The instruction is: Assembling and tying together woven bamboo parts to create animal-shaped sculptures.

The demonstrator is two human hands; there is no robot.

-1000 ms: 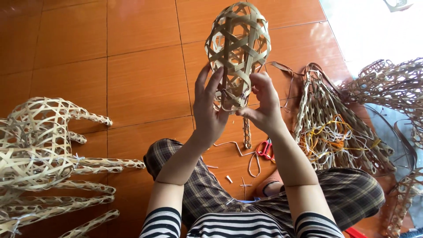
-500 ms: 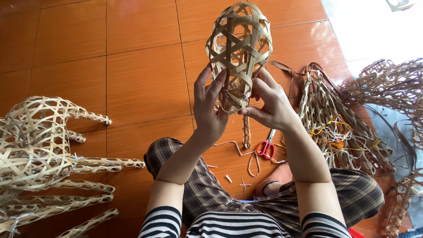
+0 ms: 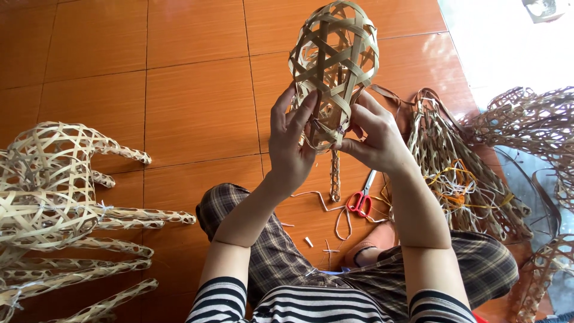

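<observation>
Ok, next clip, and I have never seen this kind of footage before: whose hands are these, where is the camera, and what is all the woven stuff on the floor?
There is no machine here. The camera sits on a person's head and looks down, so the two bare arms coming up from the bottom edge are that person's own. They sit on an orange tiled floor, knees in checked fabric, sleeves striped.

Both hands hold up an egg-shaped openwork bamboo form. The left hand supports its lower end with a spread grip; the right hand pinches at the strips near its bottom edge.

On the floor below lie red-handled scissors, a narrow woven tube and loose strip offcuts. To the left sits a larger woven piece with long leg-like tubes. To the right is a pile of woven tubes and coloured strands.
</observation>
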